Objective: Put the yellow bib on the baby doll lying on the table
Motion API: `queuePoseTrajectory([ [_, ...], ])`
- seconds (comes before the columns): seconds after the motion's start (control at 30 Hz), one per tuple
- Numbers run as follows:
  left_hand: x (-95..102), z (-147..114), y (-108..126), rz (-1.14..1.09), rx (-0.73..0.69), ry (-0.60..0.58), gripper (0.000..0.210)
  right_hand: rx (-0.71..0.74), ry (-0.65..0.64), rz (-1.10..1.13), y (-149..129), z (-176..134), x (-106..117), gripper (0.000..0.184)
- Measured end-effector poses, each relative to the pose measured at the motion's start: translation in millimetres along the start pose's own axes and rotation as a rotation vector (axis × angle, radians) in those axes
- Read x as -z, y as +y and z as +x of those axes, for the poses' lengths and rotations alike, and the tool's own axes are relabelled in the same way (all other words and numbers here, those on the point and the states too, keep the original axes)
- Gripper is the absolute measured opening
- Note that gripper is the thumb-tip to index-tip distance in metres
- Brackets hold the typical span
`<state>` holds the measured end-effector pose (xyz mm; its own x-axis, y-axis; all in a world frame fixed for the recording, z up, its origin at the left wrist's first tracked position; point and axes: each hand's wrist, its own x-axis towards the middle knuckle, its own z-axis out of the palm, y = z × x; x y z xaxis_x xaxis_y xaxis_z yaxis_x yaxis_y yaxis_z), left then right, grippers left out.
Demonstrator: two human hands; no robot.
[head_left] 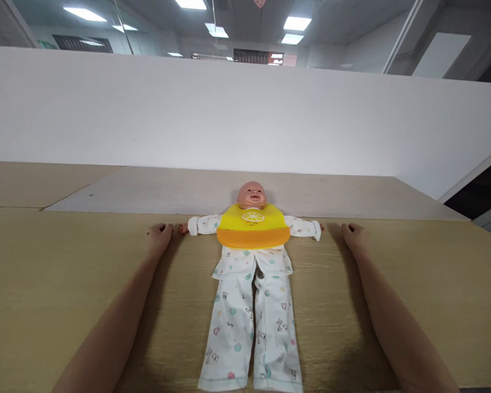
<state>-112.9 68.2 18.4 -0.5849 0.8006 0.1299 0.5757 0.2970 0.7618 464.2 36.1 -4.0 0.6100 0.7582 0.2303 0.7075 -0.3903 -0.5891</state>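
Note:
A baby doll (251, 195) lies on its back on the wooden table (57, 273), head away from me, arms spread. It wears white patterned pyjamas (251, 316) and a yellow and orange bib (252, 225) with a lemon print on its chest. My left hand (159, 236) rests on the table just left of the doll's outstretched hand, fingers curled, holding nothing. On the other side, my right hand (354, 234) lies on the table a little right of the doll's other hand, also curled and holding nothing.
A white partition wall (245, 109) stands behind the table. A paler board (167, 191) lies across the table's far part. The table's right edge (489, 234) drops off beside a dark gap. Ceiling lights show above.

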Motion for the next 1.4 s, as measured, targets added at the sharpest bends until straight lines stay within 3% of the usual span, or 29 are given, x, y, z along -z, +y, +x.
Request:
queuePoseTrajectory([
  [0.1, 0.9, 0, 1, 0.033, -0.005, -0.05, 0.023, -0.015, -0.008, -0.001, 1, 1, -1, 0.026],
  [1.4, 0.5, 2, 0, 0.077, -0.041, -0.038, 0.023, 0.014, -0.037, -0.092, 13, 10, -10, 0.032],
])
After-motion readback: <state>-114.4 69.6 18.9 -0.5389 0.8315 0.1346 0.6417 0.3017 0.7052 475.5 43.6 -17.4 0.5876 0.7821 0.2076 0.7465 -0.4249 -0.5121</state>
